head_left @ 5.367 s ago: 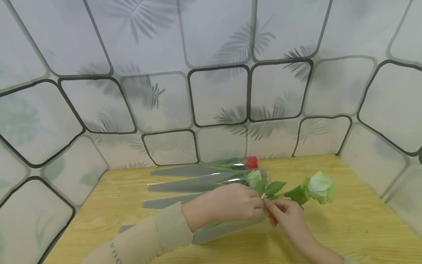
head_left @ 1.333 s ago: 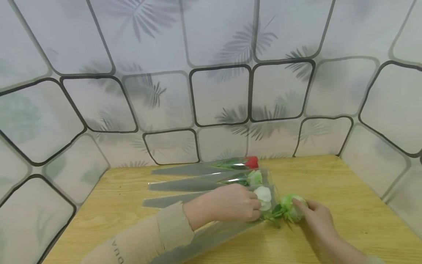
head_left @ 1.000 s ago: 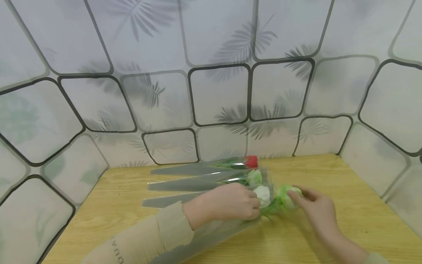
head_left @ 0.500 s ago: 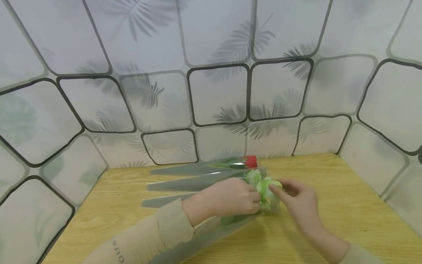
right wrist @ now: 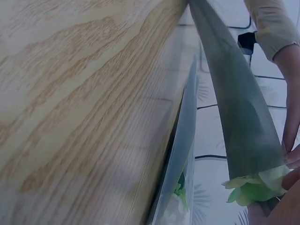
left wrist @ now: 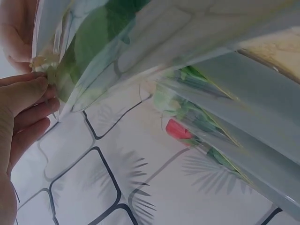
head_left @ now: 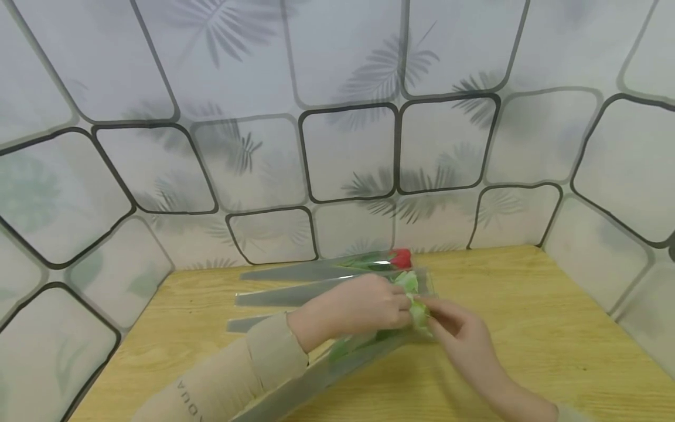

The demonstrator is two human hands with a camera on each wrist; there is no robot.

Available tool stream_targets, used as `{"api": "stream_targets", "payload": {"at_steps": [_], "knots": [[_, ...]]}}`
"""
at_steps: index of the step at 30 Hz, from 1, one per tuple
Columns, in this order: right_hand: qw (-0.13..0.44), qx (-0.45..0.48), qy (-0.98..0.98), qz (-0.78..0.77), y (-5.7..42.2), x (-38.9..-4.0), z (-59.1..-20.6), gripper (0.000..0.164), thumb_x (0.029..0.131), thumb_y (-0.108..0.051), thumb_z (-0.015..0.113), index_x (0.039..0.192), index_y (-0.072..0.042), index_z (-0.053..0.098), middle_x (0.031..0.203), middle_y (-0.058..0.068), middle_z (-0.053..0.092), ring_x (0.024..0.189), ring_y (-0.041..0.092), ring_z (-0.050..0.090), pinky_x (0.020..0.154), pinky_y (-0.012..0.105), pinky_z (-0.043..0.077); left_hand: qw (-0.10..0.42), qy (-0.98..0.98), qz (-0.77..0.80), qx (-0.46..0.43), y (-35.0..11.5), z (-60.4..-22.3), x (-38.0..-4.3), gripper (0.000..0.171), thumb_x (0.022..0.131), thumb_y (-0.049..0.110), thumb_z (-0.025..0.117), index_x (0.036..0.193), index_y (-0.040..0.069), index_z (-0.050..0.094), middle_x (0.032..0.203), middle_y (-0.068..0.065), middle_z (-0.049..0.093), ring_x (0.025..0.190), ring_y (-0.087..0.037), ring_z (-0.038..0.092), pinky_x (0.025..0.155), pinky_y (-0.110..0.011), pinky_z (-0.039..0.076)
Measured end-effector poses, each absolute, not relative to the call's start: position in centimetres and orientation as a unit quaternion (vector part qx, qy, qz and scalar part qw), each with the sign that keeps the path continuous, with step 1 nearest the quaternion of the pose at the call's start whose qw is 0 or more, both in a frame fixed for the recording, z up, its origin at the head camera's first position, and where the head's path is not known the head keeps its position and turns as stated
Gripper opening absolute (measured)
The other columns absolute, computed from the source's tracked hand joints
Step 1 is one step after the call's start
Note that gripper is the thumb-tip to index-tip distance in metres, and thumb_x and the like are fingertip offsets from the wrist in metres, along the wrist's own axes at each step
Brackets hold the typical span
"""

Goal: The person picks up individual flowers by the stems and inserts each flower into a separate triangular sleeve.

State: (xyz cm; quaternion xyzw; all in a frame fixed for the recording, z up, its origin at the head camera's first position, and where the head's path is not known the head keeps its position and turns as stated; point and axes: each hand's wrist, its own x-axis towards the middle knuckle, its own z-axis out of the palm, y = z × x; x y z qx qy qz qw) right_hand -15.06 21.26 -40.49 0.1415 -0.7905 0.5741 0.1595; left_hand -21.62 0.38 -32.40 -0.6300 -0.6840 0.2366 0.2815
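Observation:
My left hand [head_left: 354, 303] pinches the mouth edge of a clear flower sleeve [head_left: 316, 381], which slants toward the near left. Green leaves [right wrist: 241, 112] show through the film. A pale green-white rose [head_left: 420, 316] has its stem inside that sleeve, its head at the wide mouth. My right hand [head_left: 466, 343] holds the rose at its head, thumb and fingers bent round the petals. In the left wrist view, the left thumb and fingers [left wrist: 30, 93] meet at the film edge. In the right wrist view, the petals [right wrist: 255, 187] spill over the mouth; part of the head is hidden by fingers.
Behind the hands lie sleeved flowers: a red rose [head_left: 401, 258] at the back, then a pale green rose [head_left: 406, 282]. A third sleeve [head_left: 245, 324] runs under the left hand; its white rose [right wrist: 176, 211] shows in the right wrist view. Patterned cloth [head_left: 348, 152] walls the wooden table [head_left: 527, 351].
The right hand has moved left, bringing the rose from right of the sleeve until its stem and leaves are inside. The left hand has stayed near the mouth, shifting slightly.

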Motion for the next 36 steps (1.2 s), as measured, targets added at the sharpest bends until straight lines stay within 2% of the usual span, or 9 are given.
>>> {"api": "stream_targets", "payload": {"at_steps": [2, 4, 8, 13, 17, 24, 27, 31, 36], "knots": [[0.145, 0.121, -0.796, 0.574, 21.0, -15.1, -40.3, 0.03, 0.097, 0.007, 0.069, 0.127, 0.003, 0.072, 0.131, 0.022, 0.073, 0.107, -0.014, 0.065, 0.09, 0.011, 0.057, 0.282, -0.684, 0.234, -0.631, 0.4, -32.3, -21.8, 0.016, 0.1, 0.018, 0.072, 0.095, 0.032, 0.077, 0.095, 0.019, 0.073, 0.081, 0.002, 0.066, 0.07, -0.016, 0.053], [0.128, 0.097, -0.8, 0.579, 20.9, -15.1, -40.1, 0.032, 0.097, 0.005, 0.07, 0.128, 0.002, 0.071, 0.134, 0.024, 0.071, 0.106, -0.013, 0.065, 0.089, 0.011, 0.057, 0.282, -0.683, 0.231, -0.633, 0.4, -32.2, -22.0, 0.015, 0.099, 0.019, 0.072, 0.094, 0.032, 0.077, 0.094, 0.019, 0.073, 0.081, 0.002, 0.066, 0.07, -0.016, 0.054], [0.104, 0.054, -0.794, 0.596, 20.6, -15.2, -39.9, 0.027, 0.097, -0.001, 0.073, 0.124, 0.001, 0.072, 0.134, 0.019, 0.071, 0.104, -0.01, 0.067, 0.089, 0.012, 0.057, 0.283, -0.679, 0.228, -0.638, 0.5, -32.2, -22.2, 0.014, 0.1, 0.019, 0.072, 0.094, 0.03, 0.077, 0.092, 0.019, 0.073, 0.081, 0.001, 0.066, 0.072, -0.017, 0.055], [0.114, 0.024, -0.792, 0.599, 20.5, -15.6, -39.9, 0.02, 0.093, -0.002, 0.078, 0.114, 0.001, 0.077, 0.125, 0.012, 0.076, 0.098, -0.008, 0.07, 0.085, 0.014, 0.059, 0.294, -0.671, 0.234, -0.64, 0.7, -32.2, -22.1, 0.013, 0.103, 0.023, 0.068, 0.095, 0.029, 0.076, 0.094, 0.019, 0.072, 0.082, 0.002, 0.064, 0.073, -0.015, 0.053], [0.126, 0.02, -0.801, 0.584, 20.7, -16.2, -39.9, 0.022, 0.093, -0.003, 0.079, 0.115, 0.001, 0.077, 0.123, 0.015, 0.077, 0.096, -0.01, 0.069, 0.083, 0.014, 0.059, 0.309, -0.669, 0.23, -0.636, 0.5, -32.2, -22.0, 0.013, 0.104, 0.029, 0.067, 0.094, 0.03, 0.076, 0.094, 0.02, 0.072, 0.081, 0.003, 0.063, 0.073, -0.013, 0.052], [0.163, 0.066, -0.814, 0.554, 21.1, -16.4, -40.4, 0.018, 0.098, -0.006, 0.074, 0.115, -0.001, 0.078, 0.118, 0.018, 0.079, 0.096, -0.011, 0.068, 0.085, 0.011, 0.057, 0.312, -0.67, 0.23, -0.633, 0.4, -32.3, -22.1, 0.014, 0.103, 0.021, 0.068, 0.094, 0.029, 0.074, 0.092, 0.018, 0.071, 0.079, 0.003, 0.062, 0.071, -0.014, 0.051], [0.189, 0.121, -0.8, 0.556, 21.0, -16.2, -40.9, 0.016, 0.1, 0.0, 0.069, 0.113, 0.002, 0.077, 0.112, -0.003, 0.08, 0.099, -0.011, 0.068, 0.086, 0.011, 0.057, 0.309, -0.674, 0.223, -0.633, 0.4, -32.2, -22.1, 0.014, 0.102, 0.018, 0.069, 0.093, 0.028, 0.074, 0.091, 0.017, 0.07, 0.075, 0.002, 0.059, 0.068, -0.015, 0.049], [0.19, 0.173, -0.784, 0.566, 20.7, -15.6, -41.6, 0.018, 0.101, 0.006, 0.063, 0.113, 0.004, 0.076, 0.109, -0.027, 0.072, 0.103, -0.01, 0.067, 0.085, 0.012, 0.057, 0.309, -0.674, 0.222, -0.633, 0.6, -32.0, -22.1, 0.013, 0.103, 0.018, 0.069, 0.1, 0.028, 0.076, 0.091, 0.017, 0.07, 0.074, 0.002, 0.059, 0.067, -0.015, 0.049], [0.169, 0.193, -0.779, 0.572, 20.2, -15.0, -41.7, 0.018, 0.098, 0.005, 0.068, 0.114, 0.003, 0.075, 0.107, -0.027, 0.073, 0.099, -0.007, 0.069, 0.083, 0.017, 0.06, 0.302, -0.675, 0.221, -0.636, 0.8, -31.8, -22.0, 0.011, 0.102, 0.022, 0.07, 0.098, 0.03, 0.076, 0.093, 0.019, 0.071, 0.078, 0.002, 0.063, 0.07, -0.015, 0.051]]}}
